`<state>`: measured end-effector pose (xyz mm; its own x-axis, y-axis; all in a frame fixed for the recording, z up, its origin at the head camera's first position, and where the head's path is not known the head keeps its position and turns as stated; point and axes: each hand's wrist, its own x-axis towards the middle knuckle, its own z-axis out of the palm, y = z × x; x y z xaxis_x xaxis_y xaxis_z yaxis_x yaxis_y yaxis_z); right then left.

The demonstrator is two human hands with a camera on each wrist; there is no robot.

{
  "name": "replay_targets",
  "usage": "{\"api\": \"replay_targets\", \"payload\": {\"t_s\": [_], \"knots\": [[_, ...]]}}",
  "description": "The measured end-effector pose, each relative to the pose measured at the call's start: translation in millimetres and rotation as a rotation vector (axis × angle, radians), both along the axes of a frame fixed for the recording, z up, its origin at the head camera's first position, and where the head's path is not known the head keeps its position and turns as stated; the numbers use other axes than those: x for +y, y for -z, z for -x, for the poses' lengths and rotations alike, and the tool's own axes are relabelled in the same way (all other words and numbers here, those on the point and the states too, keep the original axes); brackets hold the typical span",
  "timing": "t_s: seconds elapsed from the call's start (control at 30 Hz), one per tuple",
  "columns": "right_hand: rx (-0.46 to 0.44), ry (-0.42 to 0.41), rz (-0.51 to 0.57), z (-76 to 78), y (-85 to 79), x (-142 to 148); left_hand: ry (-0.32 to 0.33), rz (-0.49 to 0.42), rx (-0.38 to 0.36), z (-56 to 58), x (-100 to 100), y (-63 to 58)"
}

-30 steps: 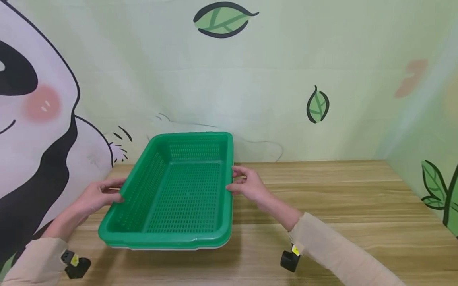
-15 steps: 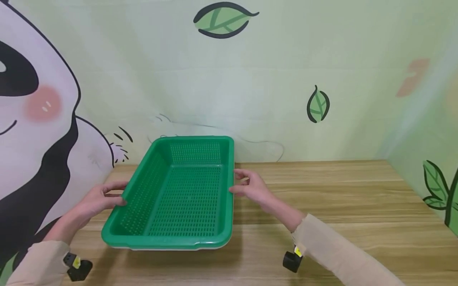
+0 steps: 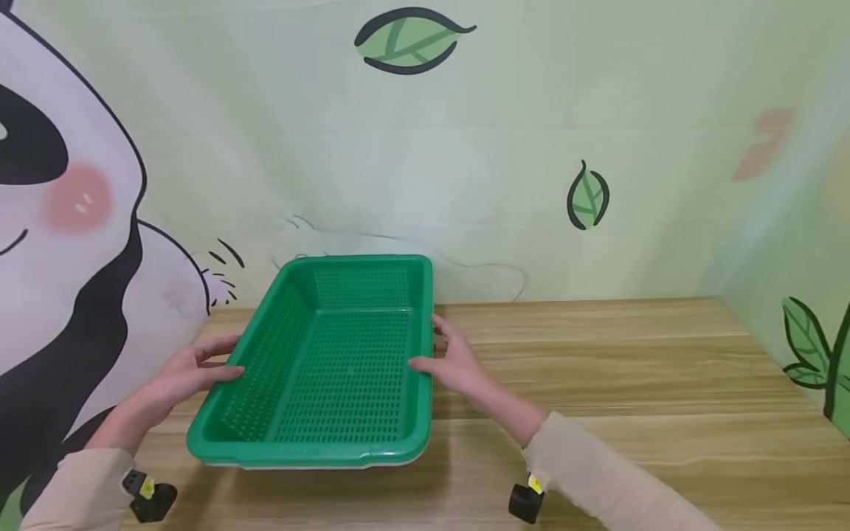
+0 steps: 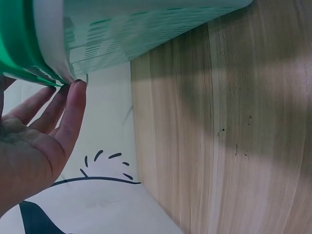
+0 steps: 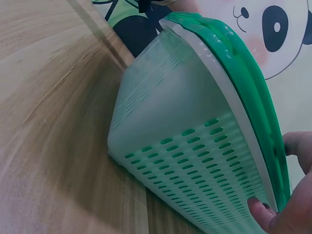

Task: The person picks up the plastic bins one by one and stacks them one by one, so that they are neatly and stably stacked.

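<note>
A green rectangular plastic basket (image 3: 312, 451) with slotted walls and floor sits nested in a white slotted basket (image 5: 165, 92). In the head view only a thin strip of the white one shows under the front rim. My left hand (image 3: 182, 374) grips the left rim, thumb over the inner edge. In the left wrist view its fingertips (image 4: 76, 90) press up beneath the white rim. My right hand (image 3: 458, 363) holds the right rim, its thumb laid over the green edge. The right wrist view has a fingertip (image 5: 258, 207) against the white outer wall.
Beneath the baskets lies a wood-grain table (image 3: 598, 383), with their shadow on it. A cloth backdrop (image 3: 505, 147) printed with a panda and leaves stands close behind. Small black cameras (image 3: 526, 503) hang at both sleeve cuffs.
The nested baskets have come down slightly, most of it in the first half second. Both thumbs now reach further over the rims toward the inside.
</note>
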<state>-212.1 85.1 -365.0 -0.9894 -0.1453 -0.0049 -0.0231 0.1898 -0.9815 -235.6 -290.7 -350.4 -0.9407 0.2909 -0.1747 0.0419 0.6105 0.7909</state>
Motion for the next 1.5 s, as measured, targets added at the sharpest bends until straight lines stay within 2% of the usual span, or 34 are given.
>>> {"api": "replay_targets", "payload": {"t_s": [0.17,0.57,0.93,1.2,1.5], "knots": [[0.01,-0.028,0.062,-0.7,3.3,-1.0,-0.001,-0.01,-0.015,-1.7,-0.1,-1.4],[0.006,-0.028,0.012,-1.1,2.3,12.2,0.036,-0.051,0.041,-6.4,11.6,-2.7],[0.014,-0.025,-0.013,-4.1,1.1,27.6,0.028,-0.032,0.032,-10.2,27.4,-6.3],[0.004,-0.046,-0.015,-6.4,1.1,42.2,0.05,-0.067,0.004,-11.8,38.2,-6.5],[0.003,-0.045,-0.016,-8.5,1.2,56.9,0.062,-0.104,0.01,-13.1,50.9,-4.7]]}}
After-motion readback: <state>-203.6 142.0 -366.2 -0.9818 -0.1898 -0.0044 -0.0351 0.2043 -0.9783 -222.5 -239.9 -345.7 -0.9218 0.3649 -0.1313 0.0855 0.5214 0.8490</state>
